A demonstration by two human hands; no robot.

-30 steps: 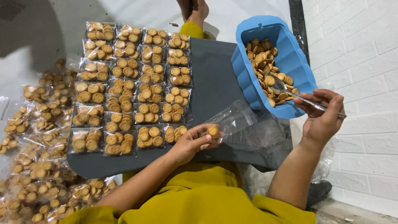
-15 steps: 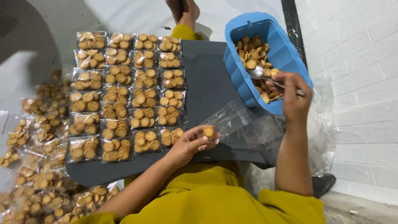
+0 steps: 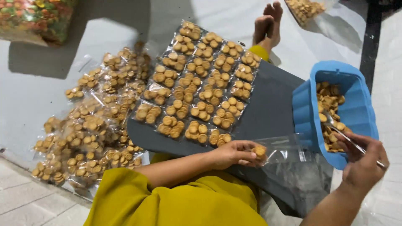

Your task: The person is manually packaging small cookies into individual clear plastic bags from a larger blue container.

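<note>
1. Left hand pinches a clear bag with one biscuit, fingers closed, over the grey board.
2. Right hand grips a spoon in the blue tub.
3. A tilted spoon may well spill biscuits past the bag's floppy mouth.

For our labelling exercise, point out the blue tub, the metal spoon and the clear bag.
blue tub (image 3: 360,100), head view, on its right inner wall.
metal spoon (image 3: 349,140), head view, on its handle above the biscuits.
clear bag (image 3: 287,150), head view, on its empty middle.
</note>
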